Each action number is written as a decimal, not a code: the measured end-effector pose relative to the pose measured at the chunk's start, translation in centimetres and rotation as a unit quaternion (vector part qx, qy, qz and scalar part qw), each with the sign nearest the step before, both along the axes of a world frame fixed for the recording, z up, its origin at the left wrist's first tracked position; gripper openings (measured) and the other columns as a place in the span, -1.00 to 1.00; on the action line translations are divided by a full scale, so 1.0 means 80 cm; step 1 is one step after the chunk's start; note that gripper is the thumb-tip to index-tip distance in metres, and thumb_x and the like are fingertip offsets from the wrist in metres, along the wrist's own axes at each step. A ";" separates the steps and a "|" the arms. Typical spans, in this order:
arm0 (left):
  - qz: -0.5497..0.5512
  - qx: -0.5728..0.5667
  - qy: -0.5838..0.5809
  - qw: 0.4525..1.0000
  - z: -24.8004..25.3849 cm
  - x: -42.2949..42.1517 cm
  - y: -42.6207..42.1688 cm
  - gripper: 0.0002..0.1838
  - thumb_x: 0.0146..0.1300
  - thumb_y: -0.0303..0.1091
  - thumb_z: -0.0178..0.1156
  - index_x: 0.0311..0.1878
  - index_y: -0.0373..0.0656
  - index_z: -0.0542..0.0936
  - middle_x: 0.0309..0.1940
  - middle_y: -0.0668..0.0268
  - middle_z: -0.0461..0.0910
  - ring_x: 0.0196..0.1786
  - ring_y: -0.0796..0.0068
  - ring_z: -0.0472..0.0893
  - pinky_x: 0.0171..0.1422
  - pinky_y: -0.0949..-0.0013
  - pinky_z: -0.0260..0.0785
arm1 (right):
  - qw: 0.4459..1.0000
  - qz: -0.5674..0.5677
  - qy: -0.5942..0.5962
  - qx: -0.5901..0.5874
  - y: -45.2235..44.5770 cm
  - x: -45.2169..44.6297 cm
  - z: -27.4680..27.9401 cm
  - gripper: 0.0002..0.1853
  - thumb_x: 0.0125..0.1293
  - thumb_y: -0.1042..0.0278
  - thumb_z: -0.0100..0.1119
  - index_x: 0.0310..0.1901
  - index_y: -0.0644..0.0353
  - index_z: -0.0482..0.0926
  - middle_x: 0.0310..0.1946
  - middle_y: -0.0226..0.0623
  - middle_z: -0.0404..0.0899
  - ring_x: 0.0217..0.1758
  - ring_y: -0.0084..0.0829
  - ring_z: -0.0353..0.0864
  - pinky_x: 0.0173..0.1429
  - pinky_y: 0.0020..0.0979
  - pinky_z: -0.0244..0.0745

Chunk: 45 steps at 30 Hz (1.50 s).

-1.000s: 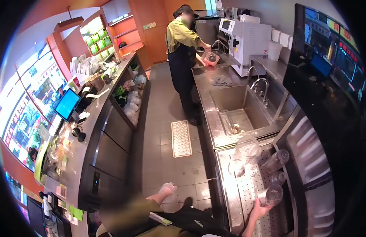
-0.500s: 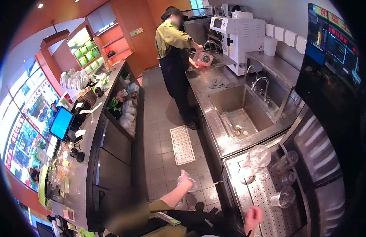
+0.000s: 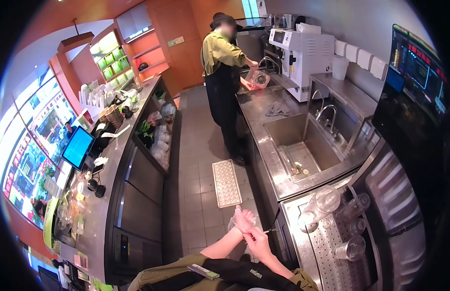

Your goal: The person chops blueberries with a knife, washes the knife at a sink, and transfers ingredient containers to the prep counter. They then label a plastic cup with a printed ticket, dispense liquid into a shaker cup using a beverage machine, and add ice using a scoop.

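Low in the middle of the view, my left hand is held out over the floor with its fingers apart. A thin clear plastic glove covers it, loose and crinkled around the palm and wrist. My bare right hand is at the left wrist, its thumb and fingers pinched on the glove's cuff. The left hand holds nothing that I can see.
At right, a perforated steel drainboard carries clear pitchers, beside a steel sink. Ahead, a co-worker holds a clear container. A long counter runs along the left; a metal plate lies on the floor.
My right hand has moved left from beside the drainboard to my left wrist and pinched the glove. My left hand has shifted slightly right and up. The view has tilted a little.
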<state>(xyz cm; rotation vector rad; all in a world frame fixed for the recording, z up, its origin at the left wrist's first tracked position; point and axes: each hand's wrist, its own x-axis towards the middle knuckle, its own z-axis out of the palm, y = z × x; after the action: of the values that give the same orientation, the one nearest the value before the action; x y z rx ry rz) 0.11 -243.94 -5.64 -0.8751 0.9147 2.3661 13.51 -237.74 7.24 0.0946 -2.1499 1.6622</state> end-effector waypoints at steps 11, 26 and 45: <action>0.071 0.216 0.188 0.955 0.131 -0.015 0.010 -0.64 0.21 -0.01 -0.05 -0.30 -0.15 0.43 -0.38 0.27 0.47 -0.25 0.39 0.47 -0.09 0.38 0.38 | 0.991 0.040 0.039 0.119 0.016 -0.001 0.052 -0.88 -0.03 0.53 0.18 -0.38 0.29 0.54 -0.59 -0.22 0.43 -0.56 -0.33 0.46 -0.47 -0.44 0.35; -0.048 0.153 0.128 0.979 0.066 -0.045 -0.009 -0.77 0.14 -0.24 -0.03 -0.63 0.07 0.31 -0.84 0.51 0.18 -0.76 0.54 0.22 -0.72 0.45 0.03 | 0.557 -0.593 0.018 0.581 0.294 -0.077 0.368 -0.23 0.00 0.15 0.17 0.18 0.39 0.07 -0.44 -0.27 0.38 -0.48 -0.43 0.51 -0.53 -0.44 0.46; 0.063 0.013 0.066 0.996 0.063 -0.045 -0.051 -0.89 0.13 -0.24 -0.05 -0.36 0.00 0.42 -0.67 0.54 0.17 -0.64 0.63 0.17 -0.64 0.51 -0.02 | 0.530 -0.593 -0.042 0.605 0.308 -0.118 0.386 -0.33 0.09 -0.07 0.00 0.07 0.34 0.22 -0.63 -0.18 0.53 -0.59 -0.25 0.56 -0.52 -0.33 0.45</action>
<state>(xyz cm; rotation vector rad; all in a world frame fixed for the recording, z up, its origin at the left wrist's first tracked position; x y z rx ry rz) -3.49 -248.02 -0.58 -0.7953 0.9003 2.5653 4.08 -213.13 38.16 -0.8509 -2.0125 -0.6870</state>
